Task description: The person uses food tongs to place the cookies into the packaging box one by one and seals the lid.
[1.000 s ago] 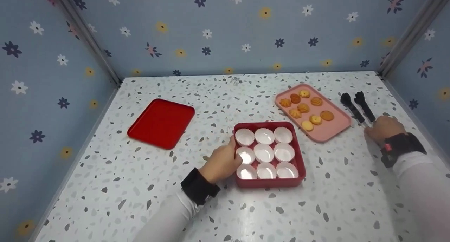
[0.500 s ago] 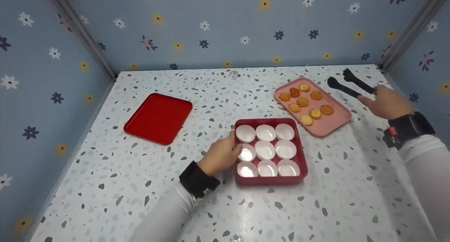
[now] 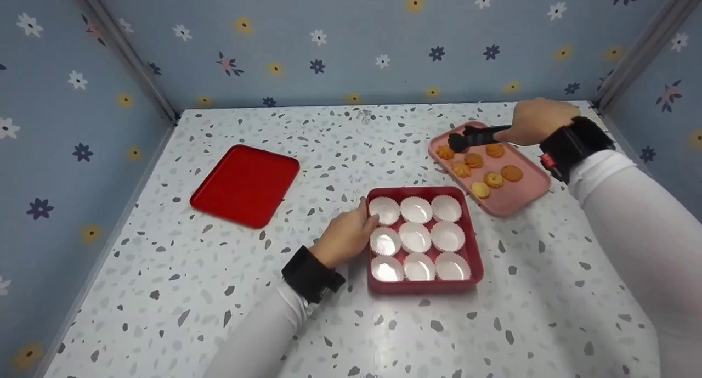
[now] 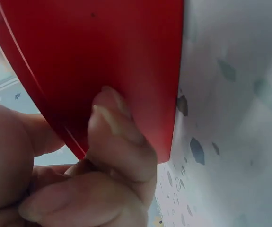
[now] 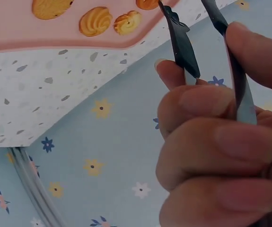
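Observation:
My left hand (image 3: 345,238) grips the left wall of a square red box (image 3: 425,287), its thumb over the rim. In the left wrist view, fingertips (image 4: 109,109) press on the box's red side (image 4: 136,61). Several white paper cups (image 3: 415,237) fill the box in rows. My right hand (image 3: 543,121) holds black-tipped tongs (image 3: 485,136), fingers curled round the arms. Their tips hover over the far left part of a pink tray (image 3: 518,199), hiding some of its cookies (image 3: 493,179). In the right wrist view, the tong arms (image 5: 185,52) stand apart.
A flat red tray or lid (image 3: 247,186) lies to the left on the speckled white table (image 3: 329,136). Blue flowered panels (image 3: 351,43) enclose the back and both sides.
My right hand has lifted the tongs off the table at the right and carried them leftward over the pink tray. My left hand stays on the box.

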{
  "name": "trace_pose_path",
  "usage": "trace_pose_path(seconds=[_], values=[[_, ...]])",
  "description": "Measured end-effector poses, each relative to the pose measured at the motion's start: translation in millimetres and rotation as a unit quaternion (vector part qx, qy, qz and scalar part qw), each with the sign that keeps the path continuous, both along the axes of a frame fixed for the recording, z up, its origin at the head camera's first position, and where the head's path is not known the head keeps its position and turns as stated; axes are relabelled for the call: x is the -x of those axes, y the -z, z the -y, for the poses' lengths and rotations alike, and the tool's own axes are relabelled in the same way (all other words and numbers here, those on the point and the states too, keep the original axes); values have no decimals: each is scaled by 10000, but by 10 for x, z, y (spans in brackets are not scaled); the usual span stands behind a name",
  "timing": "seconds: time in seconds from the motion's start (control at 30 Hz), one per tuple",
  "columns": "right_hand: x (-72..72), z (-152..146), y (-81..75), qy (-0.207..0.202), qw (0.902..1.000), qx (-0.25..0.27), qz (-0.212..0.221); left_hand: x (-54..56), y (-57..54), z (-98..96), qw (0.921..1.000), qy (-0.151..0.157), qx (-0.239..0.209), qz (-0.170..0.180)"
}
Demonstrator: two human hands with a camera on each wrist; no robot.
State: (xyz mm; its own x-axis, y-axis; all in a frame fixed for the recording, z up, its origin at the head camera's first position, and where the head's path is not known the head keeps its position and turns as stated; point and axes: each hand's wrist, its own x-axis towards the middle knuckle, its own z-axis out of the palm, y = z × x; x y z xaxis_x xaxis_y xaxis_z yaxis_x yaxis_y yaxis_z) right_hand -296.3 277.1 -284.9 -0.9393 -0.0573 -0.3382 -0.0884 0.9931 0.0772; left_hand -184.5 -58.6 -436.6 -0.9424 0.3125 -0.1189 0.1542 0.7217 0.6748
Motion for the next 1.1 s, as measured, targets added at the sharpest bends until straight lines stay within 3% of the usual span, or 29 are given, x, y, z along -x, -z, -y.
trace_pose_path(seconds=[0.33, 0.53, 0.8, 1.1], values=[[188, 393, 63, -47, 9994, -239, 249, -23, -6, -2, 9997, 148, 37, 180], [250, 454, 80, -149, 9986, -424, 276, -13, -34, 3, 9990, 120, -19, 434], [309, 526, 76, -335, 9965, -671, 368, 6, -59, 35, 9988, 71, -38, 493], [320, 571, 68, -469, 9950, -871, 147, 6, -46, 37, 9989, 97, -88, 452]])
